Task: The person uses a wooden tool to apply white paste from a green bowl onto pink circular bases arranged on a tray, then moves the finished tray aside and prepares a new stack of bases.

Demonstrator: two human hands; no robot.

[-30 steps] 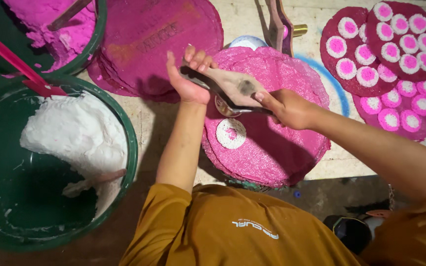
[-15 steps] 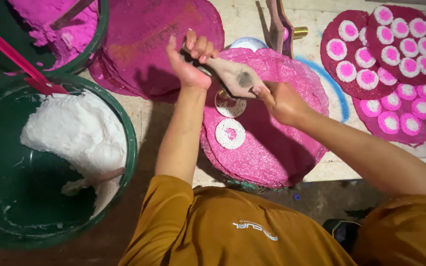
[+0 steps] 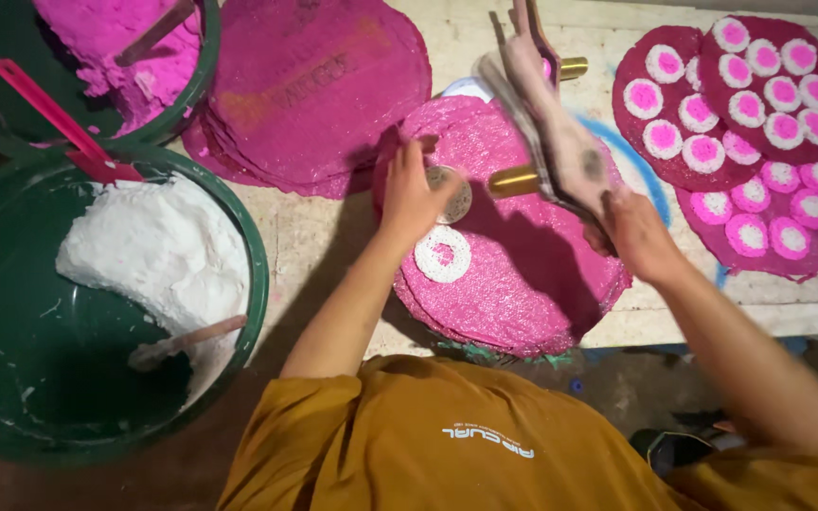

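While the press is lifted in the closed fingers of the right hand, a small round disc is pinched by the left hand on the pink mat, just above a finished white ring. It seems a shaping step; next, the disc must be placed flat and apart from the ring.
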